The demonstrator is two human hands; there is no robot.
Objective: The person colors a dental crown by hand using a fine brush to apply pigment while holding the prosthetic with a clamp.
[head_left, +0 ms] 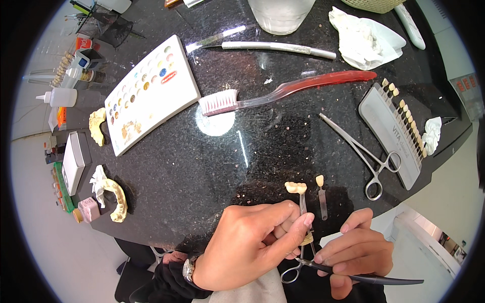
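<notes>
At the worktop's (172, 207) near edge before us, left hand (247, 240) pinches a clamp (302, 203), right hand (358, 251) grasps a black tool (389, 279); any slackening could drop the false teeth (295, 188).

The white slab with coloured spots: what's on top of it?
On the white slab are coloured spots, a red label and brownish smears. Its underside and anything beneath it are covered, so can't be seen.
</notes>
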